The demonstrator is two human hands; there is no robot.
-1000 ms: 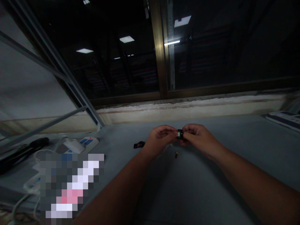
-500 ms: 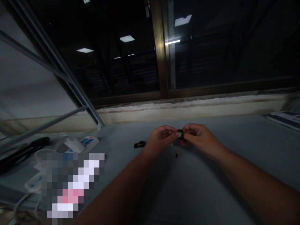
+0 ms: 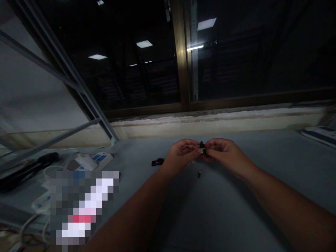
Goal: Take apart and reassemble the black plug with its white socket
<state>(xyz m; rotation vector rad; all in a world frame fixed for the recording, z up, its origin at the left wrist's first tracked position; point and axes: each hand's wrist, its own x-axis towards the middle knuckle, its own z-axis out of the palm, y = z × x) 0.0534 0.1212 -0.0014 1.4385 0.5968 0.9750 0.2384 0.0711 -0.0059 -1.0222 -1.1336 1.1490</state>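
Between my two hands is a small dark device with a green part [image 3: 202,150], held above the grey table [image 3: 223,217]. My left hand [image 3: 183,154] pinches its left side with thumb and fingers. On its right side, the fingers of my right hand [image 3: 221,148] are closed on it too. The fingertips hide much of its shape. A shiny dark piece [image 3: 158,162] lies on the table just left of my left hand. Below the hands sits a small brownish piece [image 3: 199,174], and a tiny pale bit [image 3: 193,162] lies near my left fingers.
At the left are a white power strip [image 3: 103,161], a white plug [image 3: 86,162], black cables [image 3: 31,171] and a pixelated area. A metal frame [image 3: 101,120] rises at the table's back left. Another white strip [image 3: 320,135] lies at the far right, below a dark window.
The view has shifted slightly, moving the scene a little right. Between my fingers, the dark device has tilted a little, with a dark part now sticking up higher. Both hands keep their grip.
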